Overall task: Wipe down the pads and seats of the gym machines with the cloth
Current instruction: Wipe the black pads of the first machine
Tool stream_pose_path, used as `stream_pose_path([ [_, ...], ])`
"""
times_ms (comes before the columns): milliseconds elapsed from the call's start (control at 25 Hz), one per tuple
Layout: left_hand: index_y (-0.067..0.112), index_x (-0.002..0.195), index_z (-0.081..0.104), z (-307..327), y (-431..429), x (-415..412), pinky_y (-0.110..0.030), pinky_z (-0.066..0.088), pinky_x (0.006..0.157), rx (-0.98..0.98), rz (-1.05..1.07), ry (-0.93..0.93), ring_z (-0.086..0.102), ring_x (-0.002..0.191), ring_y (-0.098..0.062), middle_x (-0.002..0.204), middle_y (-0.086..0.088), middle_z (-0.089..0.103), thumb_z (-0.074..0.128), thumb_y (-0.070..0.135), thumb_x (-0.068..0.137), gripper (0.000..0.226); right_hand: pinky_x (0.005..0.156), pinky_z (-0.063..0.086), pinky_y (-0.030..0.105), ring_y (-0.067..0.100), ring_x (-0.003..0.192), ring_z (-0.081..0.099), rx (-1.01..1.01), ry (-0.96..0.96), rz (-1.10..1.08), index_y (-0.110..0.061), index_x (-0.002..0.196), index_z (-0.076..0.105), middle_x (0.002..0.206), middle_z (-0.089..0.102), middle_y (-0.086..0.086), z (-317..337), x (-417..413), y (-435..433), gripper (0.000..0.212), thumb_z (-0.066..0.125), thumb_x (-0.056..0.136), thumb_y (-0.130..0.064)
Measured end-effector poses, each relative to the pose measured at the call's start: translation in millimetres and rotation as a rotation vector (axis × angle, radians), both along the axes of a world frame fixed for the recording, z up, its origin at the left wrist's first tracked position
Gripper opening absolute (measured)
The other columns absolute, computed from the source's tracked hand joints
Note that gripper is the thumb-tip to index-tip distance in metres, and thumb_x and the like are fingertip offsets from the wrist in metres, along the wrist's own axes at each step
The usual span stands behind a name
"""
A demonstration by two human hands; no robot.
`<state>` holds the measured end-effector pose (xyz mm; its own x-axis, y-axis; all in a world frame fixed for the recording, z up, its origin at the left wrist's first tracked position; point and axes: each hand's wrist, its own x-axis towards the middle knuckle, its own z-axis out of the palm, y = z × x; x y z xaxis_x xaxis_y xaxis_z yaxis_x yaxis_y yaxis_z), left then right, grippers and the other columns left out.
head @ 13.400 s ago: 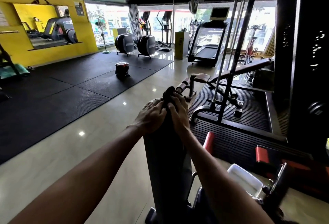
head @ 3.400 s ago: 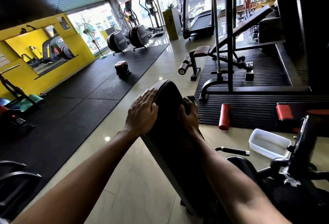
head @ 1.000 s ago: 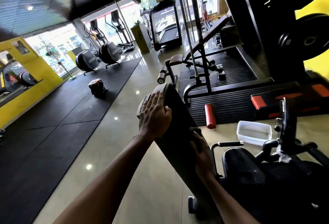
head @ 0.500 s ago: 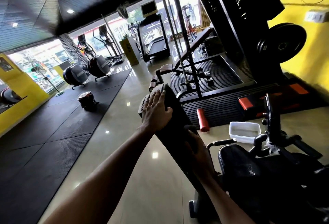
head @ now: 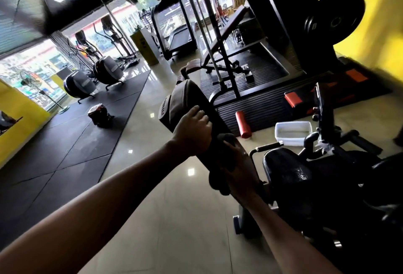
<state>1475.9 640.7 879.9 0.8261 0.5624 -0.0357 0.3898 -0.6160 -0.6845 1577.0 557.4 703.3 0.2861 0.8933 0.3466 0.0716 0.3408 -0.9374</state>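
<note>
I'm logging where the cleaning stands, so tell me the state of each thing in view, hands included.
back pad: tilted, left hand on it, cloth pressed against it.
left hand: resting on the pad, holding nothing.
right hand: gripping the cloth, lower on the pad.
cloth: dark, bunched in the right hand.
seat: black, glossy, no hand on it.
white tub: on the floor, open, contents unclear.
red roller: lying on its side.

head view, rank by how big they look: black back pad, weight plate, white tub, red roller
1. black back pad, though it is nearest the camera
2. weight plate
3. white tub
4. red roller
</note>
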Motion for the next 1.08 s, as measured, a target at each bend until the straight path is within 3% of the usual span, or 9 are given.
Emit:
stream_pose_path([
  [80,0.005,0.099,0.075,-6.7,-2.4,6.8,-0.05,0.04,0.11,0.001,0.07,0.097,0.065,0.11,-0.037,0.109,-0.018,0.073,0.027,0.032,0.091,0.056,0.111,0.041,0.042,0.018,0.132,0.053,-0.102,0.071,0.014,-0.006,0.138,0.056,0.14,0.057,0.006,-22.9,12.2,10.4,0.051,0.062,0.092,-0.027],
  [200,0.002,0.132,0.06,-10.7,-2.6,18.0,-0.052,0.024,0.118,0.057,0.144,0.211,0.048,0.135,-0.038,0.141,-0.021,0.056,0.015,0.032,0.098,0.064,0.109,0.037,0.016,0.011,0.131,0.052,-0.227,0.147,-0.008,-0.014,0.14,0.057,0.14,0.057,0.004,-10.9,17.9,19.5,0.051,0.062,0.093,-0.034],
  [280,0.001,0.139,0.053,-11.3,-0.3,24.3,-0.052,0.02,0.12,0.07,0.151,0.221,0.041,0.141,-0.038,0.148,-0.022,0.048,0.009,0.03,0.101,0.065,0.111,0.035,0.017,0.009,0.135,0.046,-0.13,0.08,-0.047,-0.019,0.145,0.051,0.147,0.05,0.003,5.9,2.7,17.6,0.061,0.07,0.088,-0.033],
  [360,0.0,0.143,0.047,-12.3,2.1,25.9,-0.053,0.018,0.121,0.076,0.157,0.241,0.037,0.144,-0.038,0.152,-0.022,0.044,0.004,0.031,0.101,0.068,0.116,0.036,0.029,0.019,0.145,0.038,0.0,-0.037,-0.074,-0.021,0.152,0.039,0.157,0.035,0.004,14.0,-20.2,11.7,0.082,0.077,0.08,-0.036],
  [480,0.0,0.146,0.043,-11.7,0.8,24.0,-0.053,0.018,0.121,0.068,0.169,0.255,0.035,0.145,-0.038,0.154,-0.022,0.04,0.007,0.031,0.103,0.064,0.113,0.039,0.031,0.027,0.146,0.036,0.033,-0.144,-0.224,-0.02,0.155,0.034,0.162,0.027,0.006,5.9,-35.5,12.4,0.093,0.084,0.078,-0.037],
  [560,0.0,0.147,0.043,-9.4,-2.8,26.9,-0.054,0.017,0.121,0.064,0.195,0.257,0.035,0.145,-0.038,0.154,-0.023,0.04,0.008,0.029,0.102,0.063,0.111,0.043,0.033,0.027,0.145,0.039,-0.03,-0.154,-0.286,-0.023,0.154,0.034,0.161,0.03,0.005,-19.1,-34.2,12.5,0.098,0.089,0.074,-0.039],
  [720,0.001,0.149,0.04,-8.2,-4.3,29.1,-0.053,0.016,0.122,0.025,0.255,0.243,0.032,0.147,-0.037,0.156,-0.022,0.038,0.019,0.029,0.106,0.055,0.105,0.048,0.053,0.026,0.144,0.036,-0.251,-0.146,-0.264,-0.032,0.152,0.031,0.159,0.033,0.003,-65.2,-22.1,-6.2,0.108,0.093,0.066,-0.048],
  [960,0.003,0.15,0.039,-5.9,-4.1,33.6,-0.051,0.011,0.124,0.006,0.307,0.232,0.028,0.15,-0.032,0.158,-0.018,0.035,0.006,0.028,0.1,0.064,0.106,0.05,0.04,0.025,0.144,0.041,0.022,-0.146,-0.109,-0.022,0.152,0.037,0.161,0.03,0.003,20.8,-16.5,39.0,0.103,0.09,0.067,-0.046],
  [1080,0.003,0.15,0.038,-6.5,-4.4,36.7,-0.053,0.007,0.124,0.031,0.345,0.223,0.027,0.15,-0.032,0.158,-0.017,0.036,0.004,0.03,0.099,0.067,0.111,0.047,0.045,0.022,0.149,0.033,0.041,-0.126,0.067,-0.025,0.155,0.035,0.164,0.022,-0.003,-14.3,4.1,38.1,0.1,0.089,0.073,-0.039],
])
